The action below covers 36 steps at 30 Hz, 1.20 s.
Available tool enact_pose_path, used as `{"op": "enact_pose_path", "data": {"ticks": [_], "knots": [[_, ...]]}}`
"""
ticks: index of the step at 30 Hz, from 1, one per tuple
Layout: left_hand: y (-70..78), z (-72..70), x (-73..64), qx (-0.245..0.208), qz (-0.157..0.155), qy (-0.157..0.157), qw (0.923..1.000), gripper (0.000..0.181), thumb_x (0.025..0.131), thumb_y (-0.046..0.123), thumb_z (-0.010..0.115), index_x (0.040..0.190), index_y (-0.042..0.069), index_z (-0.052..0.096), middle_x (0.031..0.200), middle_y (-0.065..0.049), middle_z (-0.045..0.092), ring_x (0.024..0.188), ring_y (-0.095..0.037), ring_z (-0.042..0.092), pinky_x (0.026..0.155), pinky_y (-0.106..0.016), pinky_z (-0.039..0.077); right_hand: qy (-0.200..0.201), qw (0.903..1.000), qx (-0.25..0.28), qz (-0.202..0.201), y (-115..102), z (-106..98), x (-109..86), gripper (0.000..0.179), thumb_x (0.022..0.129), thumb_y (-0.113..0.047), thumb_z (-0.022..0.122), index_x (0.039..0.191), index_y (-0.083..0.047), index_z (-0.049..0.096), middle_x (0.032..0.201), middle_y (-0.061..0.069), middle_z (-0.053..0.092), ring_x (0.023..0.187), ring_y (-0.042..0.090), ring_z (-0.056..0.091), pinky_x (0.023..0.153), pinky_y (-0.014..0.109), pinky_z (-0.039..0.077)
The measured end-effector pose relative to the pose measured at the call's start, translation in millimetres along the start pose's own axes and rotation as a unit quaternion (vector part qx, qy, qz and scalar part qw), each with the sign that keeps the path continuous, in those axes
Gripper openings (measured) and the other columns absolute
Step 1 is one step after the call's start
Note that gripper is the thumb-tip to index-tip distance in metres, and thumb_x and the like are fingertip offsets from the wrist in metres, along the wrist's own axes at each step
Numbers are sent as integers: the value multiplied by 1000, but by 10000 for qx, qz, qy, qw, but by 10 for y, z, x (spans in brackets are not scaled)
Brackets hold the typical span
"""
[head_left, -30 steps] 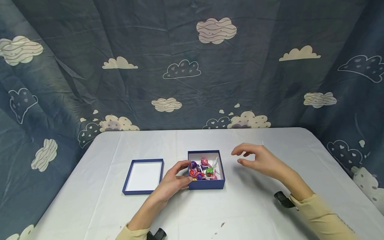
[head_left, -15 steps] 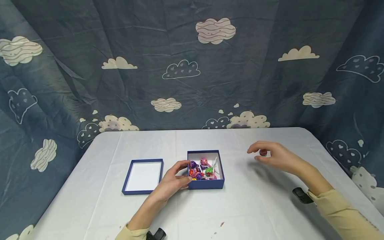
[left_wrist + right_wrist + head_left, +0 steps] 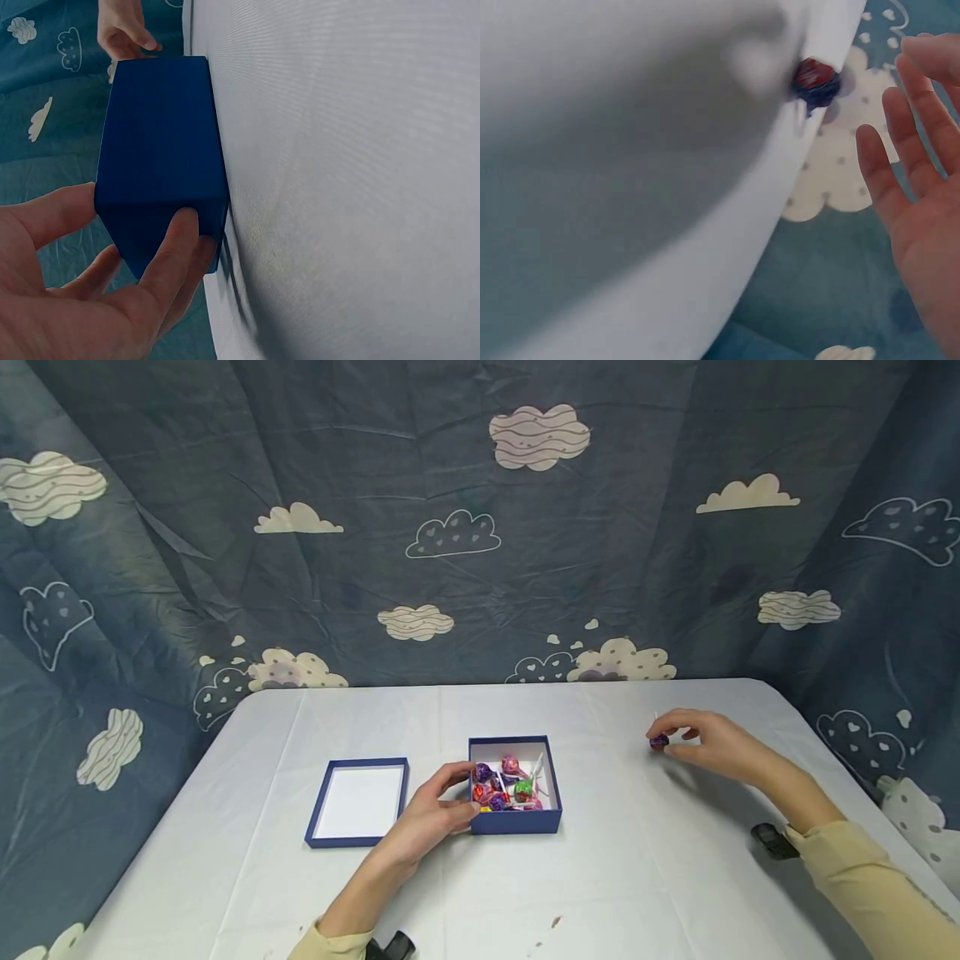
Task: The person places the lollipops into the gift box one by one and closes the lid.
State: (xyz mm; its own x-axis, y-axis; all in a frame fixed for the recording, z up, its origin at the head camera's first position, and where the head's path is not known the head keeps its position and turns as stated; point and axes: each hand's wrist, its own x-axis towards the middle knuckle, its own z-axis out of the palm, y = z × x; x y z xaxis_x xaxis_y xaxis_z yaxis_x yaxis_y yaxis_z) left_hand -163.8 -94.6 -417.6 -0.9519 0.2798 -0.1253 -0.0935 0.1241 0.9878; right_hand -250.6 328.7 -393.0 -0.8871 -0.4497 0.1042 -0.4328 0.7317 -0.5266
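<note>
My left hand [image 3: 431, 814] holds the left side of an open blue box [image 3: 517, 822] near its front corner. In the left wrist view its fingers [image 3: 176, 244] lie against the outside of the box, with a digit at the rim. Inside are several wrapped lollipops [image 3: 522, 790] in red, purple, pink and green. To the right, my right hand [image 3: 705, 745] reaches around a dark purple and red lollipop [image 3: 658, 742] on the table. The right wrist view shows this lollipop [image 3: 817, 82] apart from the loosely spread fingers.
A blue-rimmed lid [image 3: 360, 802] lies with its white inside up, left of the box. The white cloth-covered table [image 3: 600, 893] has a few small dark marks near the front. A dark curtain [image 3: 450, 468] with cloud prints hangs behind.
My right hand has moved right, bringing its fingertips to the lone lollipop, which stays in place. My left hand and the box have not visibly moved.
</note>
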Motion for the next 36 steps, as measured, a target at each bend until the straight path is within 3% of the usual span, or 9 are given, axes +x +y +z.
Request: {"op": "enact_pose_path", "data": {"ticks": [6,13,24,36], "knots": [[-5,3,-1,-34,-3,4,10000,60,88,6,66,144,9,45,150,-21,36,106,-28,62,87,-45,53,76,9996,150,207,191,20,-7,29,87,-1,70,115,-7,69,118,13,64,107,35,56,85,51,50],[4,4,3,-38,7,7,10000,59,88,7,66,144,8,45,150,-21,37,106,-29,62,87,-45,53,242,9990,270,278,334,56,11,31,86,3,70,116,-7,69,120,14,64,106,33,56,81,37,53],[20,13,-9,38,-48,21,10000,60,88,6,66,144,8,45,150,-21,38,104,-27,62,86,-44,54,146,9983,468,328,451,147,92,34,84,8,68,117,-1,67,114,18,64,97,31,59,87,55,50],[19,9,-14,-40,13,2,10000,60,88,5,65,144,7,44,149,-22,37,104,-27,62,86,-43,54,-125,9981,358,487,430,158,164,37,85,8,65,120,-2,65,117,20,61,100,33,60,85,47,53]]}}
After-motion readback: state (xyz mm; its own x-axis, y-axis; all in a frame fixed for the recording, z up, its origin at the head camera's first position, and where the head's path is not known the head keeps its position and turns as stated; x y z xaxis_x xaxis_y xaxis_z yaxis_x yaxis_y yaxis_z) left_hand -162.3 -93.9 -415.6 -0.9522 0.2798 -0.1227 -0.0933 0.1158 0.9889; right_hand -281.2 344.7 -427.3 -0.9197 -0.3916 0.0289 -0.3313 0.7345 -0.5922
